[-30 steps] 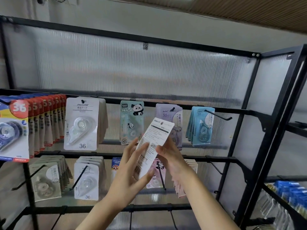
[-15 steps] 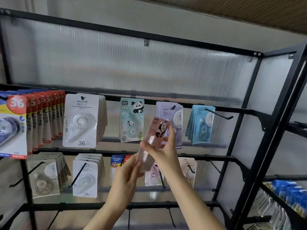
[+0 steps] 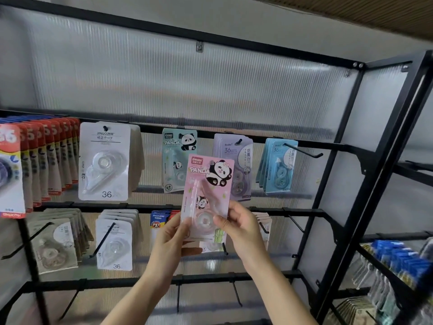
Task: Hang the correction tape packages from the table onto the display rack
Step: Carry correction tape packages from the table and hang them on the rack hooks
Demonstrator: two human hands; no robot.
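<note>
- The left hand (image 3: 172, 235) and right hand (image 3: 239, 225) are both gripping a pink package (image 3: 206, 191) reading "PANDA".
- A white package (image 3: 104, 160) on the display rack (image 3: 328, 146) is showing "JINUO" and "36".

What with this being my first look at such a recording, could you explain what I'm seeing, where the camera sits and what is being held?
There is no machine here: these are a person's two bare hands. The picture comes from a wide-angle camera worn on the person's head, so you look forward along their arms.

In front stands a black display rack with metal hooks. Packages of correction tape already hang there, among them a white package and a green panda package.

The left hand and the right hand together hold a pink panda package upright by its lower edges, in front of the rack and not yet on a hook. The table from the task is not in view.
</note>
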